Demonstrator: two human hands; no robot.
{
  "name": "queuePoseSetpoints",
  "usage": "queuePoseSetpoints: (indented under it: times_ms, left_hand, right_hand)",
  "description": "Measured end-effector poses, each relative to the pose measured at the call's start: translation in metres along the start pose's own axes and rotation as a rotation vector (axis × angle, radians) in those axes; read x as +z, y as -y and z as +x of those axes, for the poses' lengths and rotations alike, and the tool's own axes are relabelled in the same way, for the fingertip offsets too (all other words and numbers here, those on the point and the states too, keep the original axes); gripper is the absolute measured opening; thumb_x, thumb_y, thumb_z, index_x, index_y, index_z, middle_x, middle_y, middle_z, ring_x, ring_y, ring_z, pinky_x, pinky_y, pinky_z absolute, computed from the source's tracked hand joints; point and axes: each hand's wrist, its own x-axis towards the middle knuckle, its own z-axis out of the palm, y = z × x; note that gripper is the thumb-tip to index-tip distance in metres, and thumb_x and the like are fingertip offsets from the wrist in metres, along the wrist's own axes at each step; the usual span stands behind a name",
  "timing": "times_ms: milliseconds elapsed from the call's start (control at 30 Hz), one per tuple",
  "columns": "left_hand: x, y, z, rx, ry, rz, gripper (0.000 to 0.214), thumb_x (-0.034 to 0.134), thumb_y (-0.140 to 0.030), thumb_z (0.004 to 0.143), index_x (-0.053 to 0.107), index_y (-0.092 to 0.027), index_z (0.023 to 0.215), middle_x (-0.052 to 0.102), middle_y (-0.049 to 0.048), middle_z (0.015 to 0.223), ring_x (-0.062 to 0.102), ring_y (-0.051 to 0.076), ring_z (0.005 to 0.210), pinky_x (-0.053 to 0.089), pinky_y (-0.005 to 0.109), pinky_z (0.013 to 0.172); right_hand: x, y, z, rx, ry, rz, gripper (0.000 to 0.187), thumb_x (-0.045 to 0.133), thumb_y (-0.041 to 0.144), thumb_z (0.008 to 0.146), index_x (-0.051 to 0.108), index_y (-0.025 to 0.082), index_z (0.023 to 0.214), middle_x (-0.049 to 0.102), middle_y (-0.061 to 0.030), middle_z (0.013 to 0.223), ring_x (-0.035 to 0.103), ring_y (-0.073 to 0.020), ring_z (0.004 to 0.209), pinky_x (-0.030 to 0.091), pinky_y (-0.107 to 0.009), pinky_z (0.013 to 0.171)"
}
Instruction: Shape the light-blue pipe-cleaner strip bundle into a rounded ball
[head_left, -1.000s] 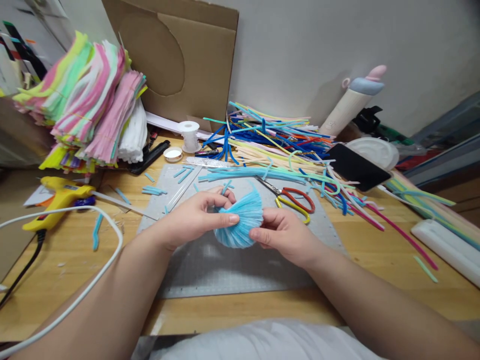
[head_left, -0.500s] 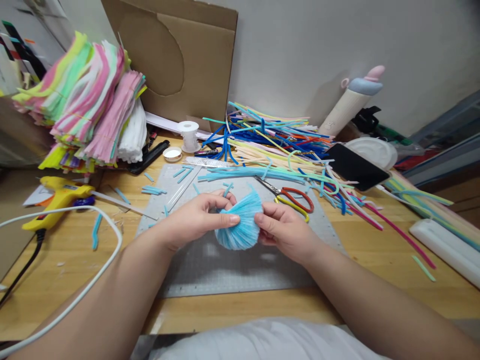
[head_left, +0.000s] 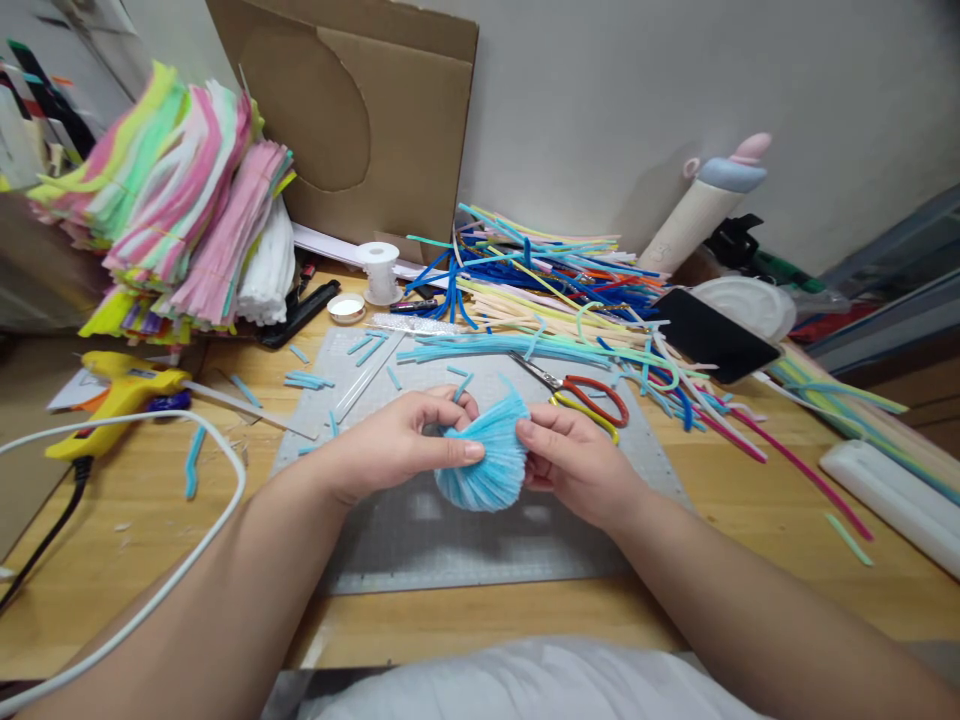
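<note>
A fan-shaped bundle of light blue pipe cleaners (head_left: 487, 462) is held between both hands above the grey cutting mat (head_left: 465, 545). My left hand (head_left: 394, 440) pinches the bundle's left side, thumb across its front. My right hand (head_left: 574, 462) grips its right edge with closed fingers. Red and yellow scissors (head_left: 589, 395) lie on the mat just beyond my right hand. Short blue cut pieces (head_left: 307, 380) are scattered at the mat's far left.
A heap of loose coloured pipe cleaners (head_left: 555, 285) fills the back. Bundled pastel stacks (head_left: 180, 200) stand left, with a yellow glue gun (head_left: 124, 395) and white cable (head_left: 187, 560). A phone (head_left: 712, 335), bottle (head_left: 705, 205), thread spool (head_left: 379, 270) and cardboard (head_left: 360, 110) are also here.
My right hand has slid up the bundle's right edge, from its lower side to nearer the top. The bundle has shifted slightly right and down. My left hand keeps its pinch.
</note>
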Motion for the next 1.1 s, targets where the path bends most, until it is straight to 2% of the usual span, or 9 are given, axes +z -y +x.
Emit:
queuePoseSetpoints:
  times_ms: [233,333,467,700,800,933,1033,1100]
  left_hand:
    - [-0.0015,0.0030,0.0005,0.037,0.050,-0.011,0.017,0.065,-0.031,0.077,0.072,-0.015,0.080,0.058,0.0058,0.101,0.052,0.022,0.101,0.036,0.032,0.095]
    - [-0.0022,0.0003,0.0006,0.042,0.082,0.019,0.016,0.065,-0.030,0.078,0.070,-0.015,0.077,0.057,0.0055,0.097,0.052,0.022,0.098,0.038,0.031,0.092]
    - [-0.0015,-0.0024,0.0012,0.038,0.129,0.069,0.015,0.065,-0.029,0.078,0.068,-0.015,0.074,0.055,0.0048,0.095,0.052,0.020,0.093,0.039,0.030,0.089]
    - [-0.0004,-0.0002,0.0018,0.069,0.165,0.095,0.015,0.064,-0.028,0.080,0.068,-0.014,0.076,0.054,0.0037,0.093,0.051,0.019,0.093,0.039,0.028,0.088]
    - [0.0001,-0.0011,0.0017,0.059,0.165,0.108,0.016,0.065,-0.029,0.079,0.066,-0.014,0.074,0.053,0.0033,0.092,0.051,0.018,0.092,0.039,0.028,0.088]
    - [0.0015,-0.0014,0.0015,0.063,0.195,0.065,0.015,0.066,-0.029,0.079,0.069,-0.014,0.078,0.054,0.0035,0.093,0.052,0.019,0.093,0.039,0.029,0.090]
    - [0.0043,0.0011,0.0019,0.041,0.154,-0.068,0.018,0.066,-0.031,0.078,0.072,-0.014,0.081,0.059,0.0045,0.094,0.053,0.020,0.095,0.039,0.030,0.091]
    - [0.0072,0.0034,0.0026,-0.012,0.054,-0.203,0.022,0.065,-0.035,0.079,0.073,-0.014,0.082,0.062,0.0052,0.092,0.054,0.021,0.094,0.039,0.032,0.091]
  right_hand:
    - [0.0040,-0.0034,-0.0012,-0.034,0.080,0.106,0.029,0.071,0.040,0.075,0.060,0.014,0.068,0.046,0.0041,0.054,0.036,-0.0045,0.045,0.025,-0.016,0.041]
    - [0.0022,-0.0021,-0.0011,0.000,0.052,0.068,0.033,0.069,0.046,0.075,0.060,0.014,0.070,0.049,0.0024,0.056,0.042,-0.0068,0.046,0.028,-0.017,0.040]
    - [0.0007,-0.0002,0.0004,0.035,0.038,0.055,0.033,0.068,0.044,0.077,0.059,0.014,0.068,0.047,0.0033,0.052,0.040,-0.0056,0.043,0.026,-0.016,0.038]
    - [0.0055,-0.0005,0.0009,0.070,0.064,0.215,0.027,0.068,0.038,0.077,0.061,0.012,0.071,0.049,0.0028,0.052,0.038,-0.0048,0.042,0.024,-0.015,0.037]
    - [0.0053,0.0000,0.0021,0.101,0.078,0.224,0.028,0.065,0.039,0.078,0.063,0.012,0.072,0.051,0.0008,0.052,0.042,-0.0072,0.042,0.025,-0.016,0.035]
    - [0.0048,-0.0025,0.0045,0.115,0.059,0.251,0.025,0.067,0.036,0.076,0.062,0.012,0.068,0.052,0.0010,0.054,0.040,-0.0057,0.041,0.027,-0.017,0.036]
    - [0.0046,-0.0053,0.0053,0.129,0.074,0.291,0.037,0.061,0.051,0.078,0.061,0.015,0.070,0.053,0.0010,0.056,0.042,-0.0082,0.043,0.031,-0.020,0.038]
    - [0.0042,-0.0064,0.0048,0.067,0.092,0.242,0.050,0.051,0.065,0.080,0.061,0.017,0.073,0.053,0.0003,0.059,0.044,-0.0106,0.047,0.033,-0.022,0.041]
